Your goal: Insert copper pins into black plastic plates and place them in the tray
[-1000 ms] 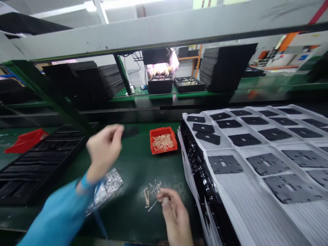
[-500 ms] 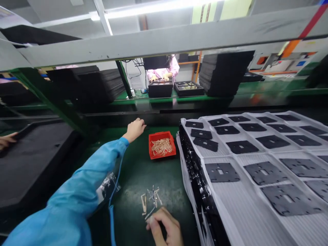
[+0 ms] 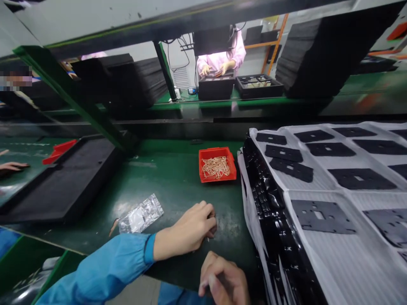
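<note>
My left hand, in a blue sleeve, is low over the green bench with its fingers curled down. A tiny pale tip shows beneath its fingers; what they hold is hidden. Just in front of it, near the bench edge, my right hand has thumb and fingers pinched together, and anything between them is too small to make out. Beyond both hands stands a red bin with many small tan strip-like pieces inside. A clear plastic bag lies left of my left hand.
Dark flat plates with cutouts lie on white sheeting over a black-wrapped stack at right. A black foam tray is at left, near another person's hand. A green post slants behind. Across, a pink-sleeved person works.
My left hand has come back from beside the red bin to near my right hand. The loose small strips seen on the bench are now mostly hidden. The view has shifted.
</note>
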The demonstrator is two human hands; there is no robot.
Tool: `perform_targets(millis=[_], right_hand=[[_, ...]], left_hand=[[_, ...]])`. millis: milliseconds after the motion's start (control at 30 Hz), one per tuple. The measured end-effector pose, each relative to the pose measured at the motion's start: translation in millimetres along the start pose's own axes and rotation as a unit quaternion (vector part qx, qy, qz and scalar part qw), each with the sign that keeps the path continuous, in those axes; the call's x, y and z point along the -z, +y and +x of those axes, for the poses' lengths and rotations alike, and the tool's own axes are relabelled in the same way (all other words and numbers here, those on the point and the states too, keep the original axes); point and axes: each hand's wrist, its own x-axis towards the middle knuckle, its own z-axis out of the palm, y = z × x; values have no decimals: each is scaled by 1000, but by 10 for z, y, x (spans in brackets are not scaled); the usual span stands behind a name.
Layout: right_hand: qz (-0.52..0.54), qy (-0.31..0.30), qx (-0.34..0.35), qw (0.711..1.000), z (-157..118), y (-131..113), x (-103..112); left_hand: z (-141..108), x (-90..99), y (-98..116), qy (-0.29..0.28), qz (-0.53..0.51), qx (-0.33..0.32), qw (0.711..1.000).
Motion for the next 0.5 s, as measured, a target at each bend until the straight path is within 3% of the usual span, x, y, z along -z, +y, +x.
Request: perform_targets(millis=[100,267,367,500], right_hand=[[8,25,-19,999,-24,-34,-10],[12,123,-115,986,13,-172,-64],[91,155,-194,964,77,-248,-79],[193,105,-224,949,141,-274,-9]], left_hand=[[19,-93,-16,67,-2,-15,998],[-108,-11,14,198,-23,-77,977],[-165,60,61,211,-3,-150,966],[-177,132,123,200,44,-219,954]])
